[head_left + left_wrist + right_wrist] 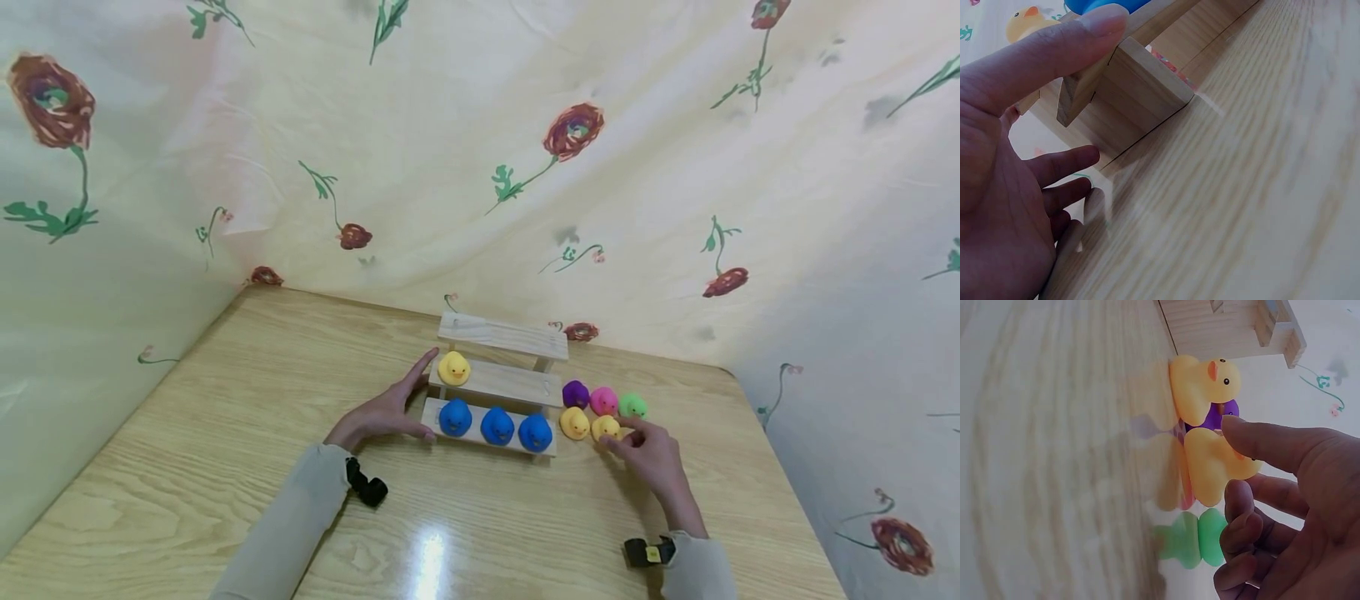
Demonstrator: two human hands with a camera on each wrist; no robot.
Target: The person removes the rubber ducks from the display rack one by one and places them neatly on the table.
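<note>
A wooden three-step rack [497, 382] stands on the table. Three blue rubber ducks [497, 426] line its lowest step, and one yellow rubber duck [453, 368] sits at the left of the middle step. My left hand [384, 410] is at the rack's left end, thumb by the lowest step and index finger by the middle one, fingers spread. To the rack's right, my right hand [651, 454] pinches a yellow rubber duck [1210, 465] between thumb and fingers; it appears to be still on the table. Another yellow rubber duck [1200, 387] stands beside it.
Behind the yellow pair stand a purple duck [576, 393], a pink duck [603, 401] and a green duck [633, 406]. The rack's top step [502, 335] is bare. A flowered cloth [450, 167] hangs behind and around the wooden table [225, 433].
</note>
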